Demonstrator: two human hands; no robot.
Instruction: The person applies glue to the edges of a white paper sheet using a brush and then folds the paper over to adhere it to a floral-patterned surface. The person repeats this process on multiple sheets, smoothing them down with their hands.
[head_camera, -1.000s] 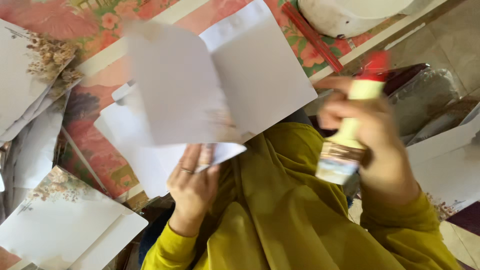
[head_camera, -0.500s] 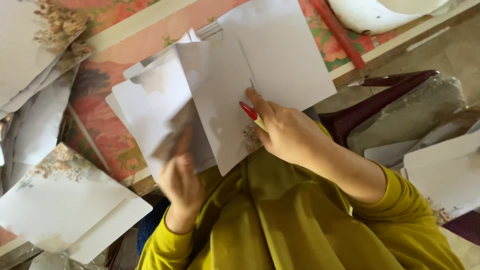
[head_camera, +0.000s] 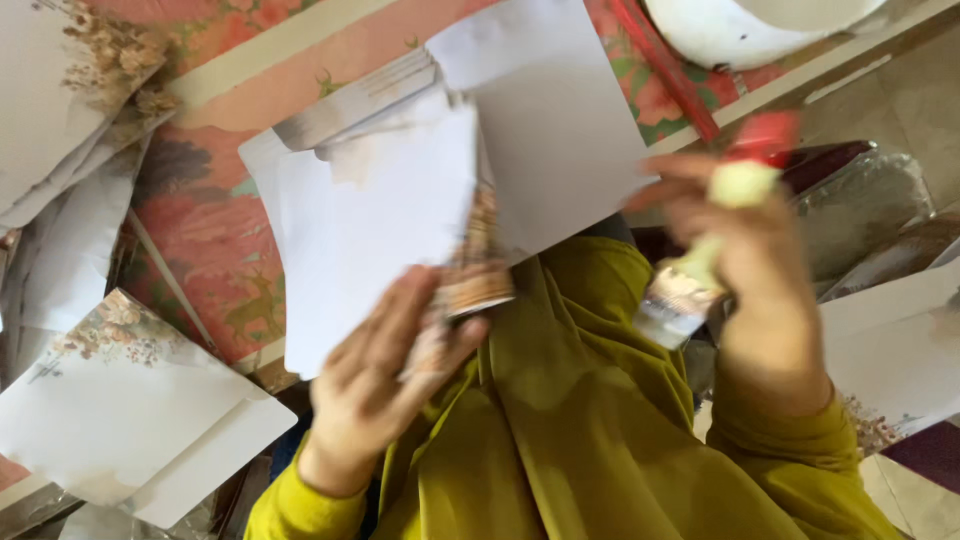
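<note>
My left hand (head_camera: 385, 375) grips a folded white paper piece (head_camera: 375, 225) with a floral printed edge, lifting it above a stack of white sheets (head_camera: 545, 110) on my lap. My right hand (head_camera: 755, 275) holds a glue stick (head_camera: 715, 235) with a red cap, raised to the right of the paper and blurred by motion. Both sleeves and the cloth over my lap (head_camera: 570, 420) are olive yellow.
A floral pink mat (head_camera: 215, 235) lies underneath. Finished white envelopes with flower prints lie at the left (head_camera: 130, 410) and upper left (head_camera: 60, 90). A white bowl (head_camera: 750, 25) and a red stick (head_camera: 665, 65) sit at the top right. More paper (head_camera: 890, 340) lies at the right.
My right hand pressed on the paper half a second ago and has since pulled back to the right with the glue stick. My left hand has lifted the folded piece.
</note>
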